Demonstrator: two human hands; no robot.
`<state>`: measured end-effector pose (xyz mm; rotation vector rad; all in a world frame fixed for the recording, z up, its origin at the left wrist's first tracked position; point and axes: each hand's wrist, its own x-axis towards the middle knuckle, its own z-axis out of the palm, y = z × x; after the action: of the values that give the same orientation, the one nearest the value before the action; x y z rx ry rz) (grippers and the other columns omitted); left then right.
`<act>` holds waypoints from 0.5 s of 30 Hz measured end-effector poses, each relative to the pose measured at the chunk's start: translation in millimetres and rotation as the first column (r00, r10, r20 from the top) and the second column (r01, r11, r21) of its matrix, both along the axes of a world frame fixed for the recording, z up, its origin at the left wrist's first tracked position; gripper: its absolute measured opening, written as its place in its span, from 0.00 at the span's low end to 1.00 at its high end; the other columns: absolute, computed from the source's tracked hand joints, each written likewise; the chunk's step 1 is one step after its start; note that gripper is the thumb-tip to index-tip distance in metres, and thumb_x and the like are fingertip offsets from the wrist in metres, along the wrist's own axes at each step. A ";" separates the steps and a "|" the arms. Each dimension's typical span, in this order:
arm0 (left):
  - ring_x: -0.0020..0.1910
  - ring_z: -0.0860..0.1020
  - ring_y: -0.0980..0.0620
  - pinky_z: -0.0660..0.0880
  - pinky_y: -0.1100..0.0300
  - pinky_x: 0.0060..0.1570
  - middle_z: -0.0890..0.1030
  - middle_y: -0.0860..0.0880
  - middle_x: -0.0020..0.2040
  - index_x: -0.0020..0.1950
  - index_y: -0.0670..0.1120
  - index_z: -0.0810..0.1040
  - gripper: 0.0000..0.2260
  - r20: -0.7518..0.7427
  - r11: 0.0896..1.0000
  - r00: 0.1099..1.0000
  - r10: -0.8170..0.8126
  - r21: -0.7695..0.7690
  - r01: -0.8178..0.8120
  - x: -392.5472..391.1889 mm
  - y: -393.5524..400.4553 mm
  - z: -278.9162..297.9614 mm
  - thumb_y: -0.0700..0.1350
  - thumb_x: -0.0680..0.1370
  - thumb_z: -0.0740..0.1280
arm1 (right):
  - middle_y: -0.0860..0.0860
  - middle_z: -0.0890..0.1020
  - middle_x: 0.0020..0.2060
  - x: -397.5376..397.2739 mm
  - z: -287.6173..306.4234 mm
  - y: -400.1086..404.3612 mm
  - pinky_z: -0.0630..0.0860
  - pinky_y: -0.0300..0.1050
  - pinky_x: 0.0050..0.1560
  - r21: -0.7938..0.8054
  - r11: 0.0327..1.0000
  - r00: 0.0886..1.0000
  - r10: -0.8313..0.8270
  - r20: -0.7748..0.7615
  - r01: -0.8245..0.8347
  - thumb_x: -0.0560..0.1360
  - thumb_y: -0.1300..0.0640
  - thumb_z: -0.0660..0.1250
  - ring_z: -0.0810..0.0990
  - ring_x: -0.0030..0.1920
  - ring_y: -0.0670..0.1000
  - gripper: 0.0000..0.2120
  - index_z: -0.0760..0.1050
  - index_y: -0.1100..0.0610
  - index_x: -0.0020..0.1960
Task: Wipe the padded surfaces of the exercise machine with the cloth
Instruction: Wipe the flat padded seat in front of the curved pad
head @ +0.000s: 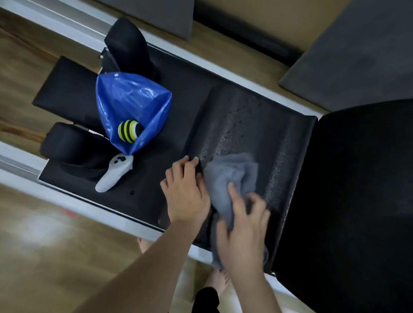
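Cloth bunched on wet pad near its front edge; right hand grips cloth for wiping; left hand lies flat, fingers on pad's left edge, bracing it.

One head-worn wide-angle view looks steeply down from close above the padded machine, tilted so its rails run diagonally, wooden floor at near left.
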<state>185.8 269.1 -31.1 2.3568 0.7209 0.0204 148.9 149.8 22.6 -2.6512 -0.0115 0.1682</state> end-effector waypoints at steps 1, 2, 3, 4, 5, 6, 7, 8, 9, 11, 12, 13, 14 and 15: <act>0.61 0.71 0.45 0.66 0.46 0.58 0.73 0.50 0.66 0.64 0.51 0.75 0.16 0.005 1.000 1.000 -0.001 -0.015 0.002 -0.1 0.3 0.1 0.46 0.77 0.60 | 0.55 0.66 0.63 -11.2 1.0 1.4 0.74 0.57 0.55 0.022 1.000 1.000 0.010 -0.018 -0.010 0.71 0.56 0.69 0.67 0.55 0.57 0.33 0.66 0.45 0.75; 0.62 0.71 0.46 0.66 0.47 0.58 0.73 0.51 0.66 0.64 0.51 0.75 0.16 0.008 1.000 1.000 0.003 -0.028 -0.003 0.2 0.5 0.4 0.46 0.77 0.60 | 0.55 0.66 0.62 -12.5 0.6 0.5 0.75 0.58 0.54 0.045 0.999 1.000 0.011 -0.023 -0.010 0.71 0.56 0.70 0.67 0.55 0.57 0.33 0.65 0.45 0.74; 0.62 0.70 0.46 0.66 0.47 0.58 0.73 0.51 0.66 0.64 0.51 0.75 0.17 0.009 0.999 1.000 0.012 -0.035 -0.012 0.5 0.4 0.7 0.46 0.76 0.59 | 0.55 0.66 0.62 -4.9 -1.4 -1.8 0.76 0.59 0.54 0.054 0.998 1.000 0.011 -0.012 -0.011 0.71 0.57 0.72 0.68 0.55 0.57 0.34 0.66 0.45 0.74; 0.61 0.70 0.46 0.66 0.47 0.58 0.74 0.51 0.66 0.64 0.51 0.75 0.17 0.010 0.999 1.000 0.017 -0.037 -0.017 1.2 -0.1 0.9 0.46 0.76 0.59 | 0.55 0.67 0.61 8.8 -4.0 -3.7 0.75 0.60 0.54 0.039 0.999 1.000 0.009 0.017 -0.010 0.71 0.58 0.72 0.68 0.55 0.58 0.33 0.67 0.46 0.74; 0.61 0.71 0.46 0.66 0.47 0.58 0.74 0.51 0.65 0.63 0.51 0.75 0.17 0.011 0.999 1.000 0.016 -0.033 -0.016 1.5 -0.7 0.8 0.46 0.75 0.59 | 0.56 0.67 0.60 27.1 -6.0 -3.5 0.75 0.60 0.54 0.008 1.000 0.999 0.003 0.051 -0.003 0.71 0.57 0.71 0.68 0.54 0.59 0.32 0.68 0.47 0.73; 0.61 0.71 0.46 0.66 0.46 0.57 0.74 0.51 0.65 0.63 0.51 0.75 0.17 0.012 1.000 1.000 0.014 -0.028 -0.014 1.1 -0.8 0.5 0.46 0.75 0.60 | 0.57 0.67 0.60 49.0 -7.7 -1.9 0.74 0.60 0.55 -0.025 1.000 0.996 -0.011 0.084 0.013 0.71 0.57 0.70 0.68 0.54 0.60 0.31 0.69 0.48 0.73; 0.60 0.71 0.46 0.66 0.46 0.57 0.74 0.51 0.65 0.63 0.51 0.75 0.17 0.013 1.000 1.000 0.014 -0.024 -0.013 0.7 -0.4 0.3 0.46 0.76 0.60 | 0.58 0.68 0.60 73.8 -9.7 1.0 0.72 0.60 0.56 -0.053 0.998 0.993 -0.031 0.115 0.037 0.71 0.56 0.69 0.68 0.54 0.61 0.30 0.69 0.48 0.73; 0.60 0.70 0.46 0.66 0.46 0.57 0.73 0.51 0.65 0.64 0.51 0.75 0.16 0.014 1.000 1.000 0.013 -0.023 -0.013 0.3 0.0 0.0 0.46 0.76 0.60 | 0.59 0.68 0.60 99.8 -11.0 3.8 0.71 0.60 0.57 -0.081 0.994 0.989 -0.056 0.140 0.068 0.72 0.55 0.68 0.69 0.54 0.62 0.30 0.69 0.48 0.73; 0.61 0.70 0.47 0.66 0.47 0.58 0.73 0.51 0.65 0.64 0.51 0.75 0.16 0.016 1.000 1.000 0.012 -0.023 -0.012 0.4 0.2 -0.5 0.45 0.76 0.60 | 0.59 0.68 0.61 125.4 -11.1 7.1 0.71 0.59 0.58 -0.108 0.989 0.985 -0.085 0.151 0.102 0.73 0.54 0.68 0.69 0.55 0.62 0.29 0.68 0.47 0.74; 0.61 0.69 0.48 0.63 0.50 0.58 0.73 0.52 0.65 0.64 0.51 0.75 0.16 0.027 0.999 1.000 0.012 -0.031 -0.011 -0.5 0.0 -1.7 0.45 0.77 0.60 | 0.59 0.68 0.63 166.0 -10.1 13.4 0.70 0.59 0.59 -0.162 0.974 0.982 -0.138 0.126 0.158 0.75 0.52 0.66 0.68 0.57 0.62 0.28 0.66 0.45 0.75; 0.61 0.69 0.48 0.62 0.51 0.57 0.73 0.52 0.65 0.64 0.51 0.75 0.16 0.034 0.999 0.999 0.010 -0.039 -0.008 -1.3 0.0 -1.5 0.45 0.77 0.60 | 0.58 0.67 0.63 176.6 -8.5 17.1 0.70 0.59 0.59 -0.178 0.969 0.982 -0.152 0.109 0.170 0.76 0.52 0.66 0.68 0.58 0.62 0.28 0.65 0.45 0.75; 0.61 0.69 0.49 0.62 0.51 0.57 0.73 0.52 0.65 0.65 0.51 0.75 0.16 0.039 0.999 0.999 0.008 -0.047 -0.006 -1.4 -0.1 -1.2 0.45 0.78 0.60 | 0.58 0.67 0.63 179.5 -6.8 21.0 0.70 0.58 0.59 -0.189 0.968 0.984 -0.144 0.104 0.162 0.75 0.51 0.66 0.68 0.58 0.62 0.28 0.65 0.45 0.75; 0.61 0.69 0.49 0.63 0.50 0.58 0.73 0.52 0.65 0.65 0.51 0.75 0.16 0.042 0.998 0.999 0.012 -0.060 -0.009 -1.0 0.3 -0.5 0.45 0.78 0.59 | 0.58 0.67 0.63 174.7 -3.9 25.2 0.70 0.59 0.57 -0.197 0.972 0.988 -0.108 0.109 0.128 0.75 0.51 0.67 0.68 0.58 0.62 0.29 0.65 0.45 0.75; 0.61 0.70 0.49 0.64 0.49 0.58 0.74 0.53 0.65 0.65 0.52 0.75 0.16 0.044 0.996 0.999 0.024 -0.081 -0.020 -0.4 0.7 0.5 0.45 0.78 0.58 | 0.58 0.68 0.63 163.2 -0.9 28.4 0.71 0.59 0.56 -0.210 0.976 0.993 -0.042 0.114 0.066 0.73 0.51 0.67 0.68 0.57 0.63 0.30 0.66 0.45 0.74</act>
<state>185.3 269.9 -30.7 2.2642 0.7131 0.0524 312.0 178.2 21.7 -2.8683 0.0453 0.0062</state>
